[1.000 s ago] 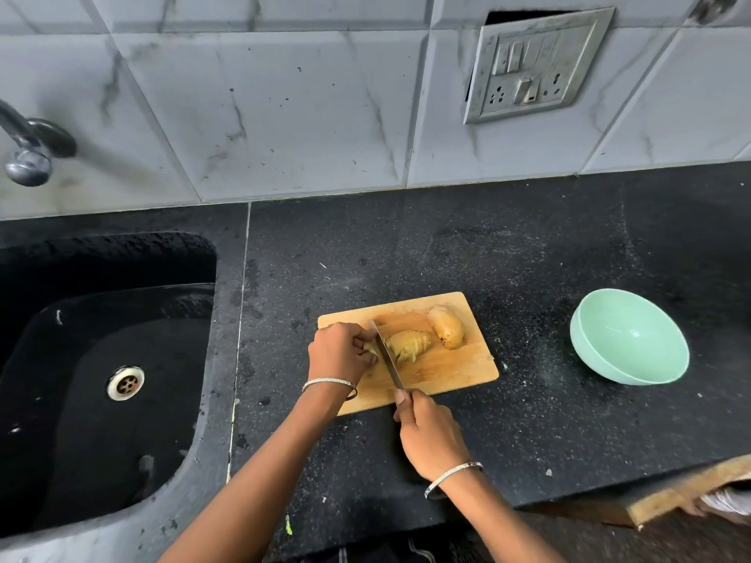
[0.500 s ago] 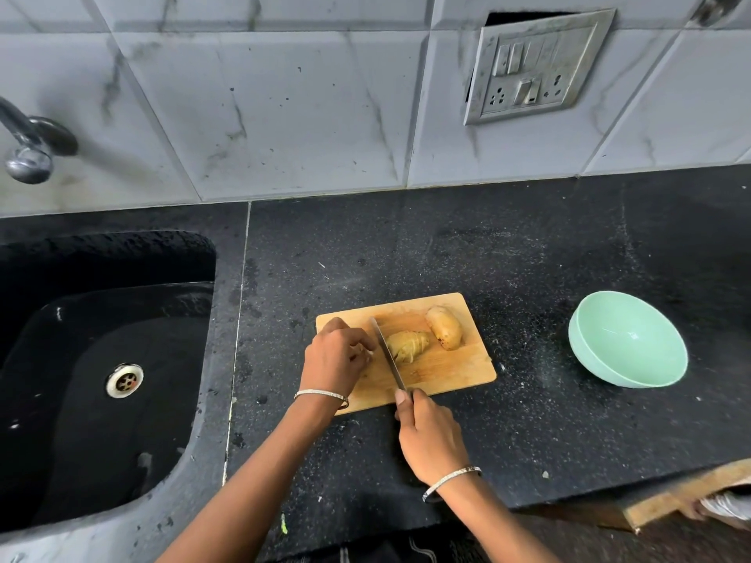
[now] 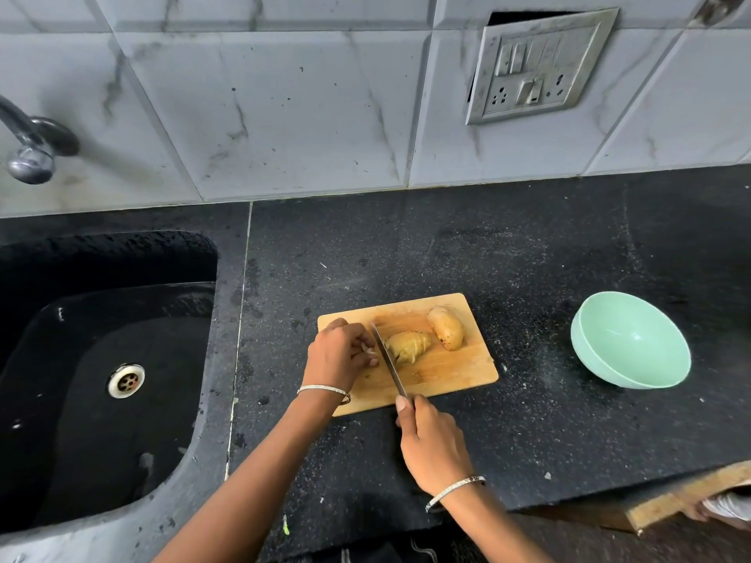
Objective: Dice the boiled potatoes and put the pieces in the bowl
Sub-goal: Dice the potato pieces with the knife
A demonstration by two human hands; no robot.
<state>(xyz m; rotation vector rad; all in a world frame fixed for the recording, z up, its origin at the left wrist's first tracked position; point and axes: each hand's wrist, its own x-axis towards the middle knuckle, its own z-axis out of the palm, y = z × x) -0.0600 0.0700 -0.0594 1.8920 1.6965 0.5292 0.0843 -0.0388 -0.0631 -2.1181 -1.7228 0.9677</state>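
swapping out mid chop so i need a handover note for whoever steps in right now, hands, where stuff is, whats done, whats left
Left hand: fingers curled, on the cutting board just left of the blade; a pale bit at the fingertips, can't tell if it is held.
Right hand: grips the knife, blade between the left hand and the sliced potato.
Whole potato: on the board, uncut.
Mint green bowl: right of the board, empty.
Done: one potato sliced.
Left: dice it, cut the second, fill the bowl.

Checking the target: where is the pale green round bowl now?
Head view, right side: the pale green round bowl sits on the black counter, right of the wooden cutting board, not touching it.
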